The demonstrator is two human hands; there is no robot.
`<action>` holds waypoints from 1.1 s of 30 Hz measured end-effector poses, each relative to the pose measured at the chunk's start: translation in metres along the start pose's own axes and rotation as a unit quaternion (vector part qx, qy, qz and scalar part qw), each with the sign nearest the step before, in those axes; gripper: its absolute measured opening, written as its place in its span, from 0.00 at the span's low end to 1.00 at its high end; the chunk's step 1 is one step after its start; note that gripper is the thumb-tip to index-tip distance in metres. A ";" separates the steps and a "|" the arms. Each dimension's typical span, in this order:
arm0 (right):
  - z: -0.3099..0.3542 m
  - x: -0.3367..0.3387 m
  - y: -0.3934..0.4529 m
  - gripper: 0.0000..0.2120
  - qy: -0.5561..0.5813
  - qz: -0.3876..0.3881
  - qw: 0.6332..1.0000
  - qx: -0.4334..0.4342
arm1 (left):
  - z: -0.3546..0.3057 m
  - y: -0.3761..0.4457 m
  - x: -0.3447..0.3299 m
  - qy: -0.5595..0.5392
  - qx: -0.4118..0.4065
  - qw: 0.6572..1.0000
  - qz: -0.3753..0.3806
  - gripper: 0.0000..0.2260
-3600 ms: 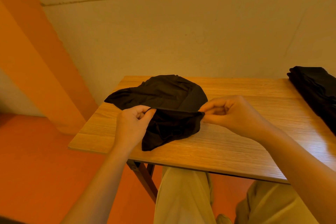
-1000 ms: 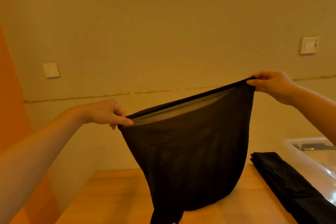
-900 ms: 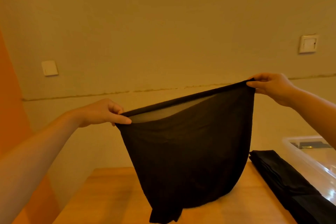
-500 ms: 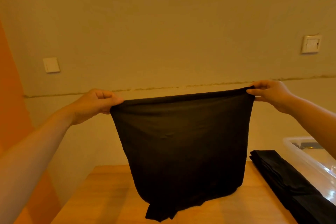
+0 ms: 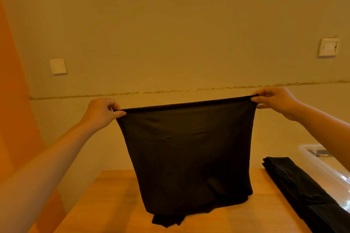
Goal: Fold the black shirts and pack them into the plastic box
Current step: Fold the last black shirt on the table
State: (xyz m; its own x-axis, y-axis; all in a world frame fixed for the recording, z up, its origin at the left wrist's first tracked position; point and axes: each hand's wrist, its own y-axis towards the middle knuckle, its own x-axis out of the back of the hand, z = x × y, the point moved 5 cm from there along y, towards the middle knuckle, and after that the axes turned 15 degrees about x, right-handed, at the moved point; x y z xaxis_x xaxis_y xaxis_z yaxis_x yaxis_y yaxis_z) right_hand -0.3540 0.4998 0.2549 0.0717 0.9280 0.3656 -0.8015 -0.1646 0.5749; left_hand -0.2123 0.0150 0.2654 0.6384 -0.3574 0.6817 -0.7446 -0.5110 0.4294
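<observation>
We face a plain beige wall (image 5: 170, 24) over a light wooden table (image 5: 113, 204). Our left hand (image 5: 102, 112) and right hand (image 5: 274, 100) each pinch a top corner of the thin black shirt (image 5: 187, 147), stretched taut, its lower end bunched on the table. A stack of folded black shirts (image 5: 295, 185) lies along the right edge, beside the clear plastic box (image 5: 310, 159).

A wooden surface (image 5: 106, 208) with a light grain stands against a pale wall (image 5: 170, 24). On the wall, above the surface and to its left, is a white switch plate (image 5: 58, 66). Another white plate (image 5: 328, 47) is higher, above the right end of the surface. A rough horizontal crack line (image 5: 170, 91) crosses the wall between the plates and the surface. Left of the surface is an orange panel (image 5: 13, 100).
</observation>
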 end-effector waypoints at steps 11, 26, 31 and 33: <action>0.001 0.003 0.002 0.03 -0.083 0.021 0.996 0.028 | -0.003 0.001 -0.013 0.020 0.028 0.997 0.064 0.08; -0.008 -0.023 -0.008 0.05 -0.313 0.286 0.906 0.011 | 0.013 0.000 -0.060 0.224 0.063 0.938 0.258 0.05; -0.034 -0.038 -0.024 0.06 -0.309 0.362 0.879 -0.005 | 0.025 -0.008 -0.085 0.237 0.088 0.912 0.324 0.06; -0.044 -0.038 -0.031 0.06 -0.299 0.373 0.878 -0.011 | 0.035 -0.009 -0.089 0.235 0.099 0.906 0.337 0.06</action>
State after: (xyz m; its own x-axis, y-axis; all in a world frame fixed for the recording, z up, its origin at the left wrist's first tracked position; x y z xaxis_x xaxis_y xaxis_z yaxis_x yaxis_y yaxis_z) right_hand -0.3584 0.4848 0.1910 -0.1853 0.2220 0.9573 -0.7686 -0.6397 -0.0004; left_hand -0.2560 0.0244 0.1801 -0.1363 -0.2905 0.9471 -0.8555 -0.4475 -0.2604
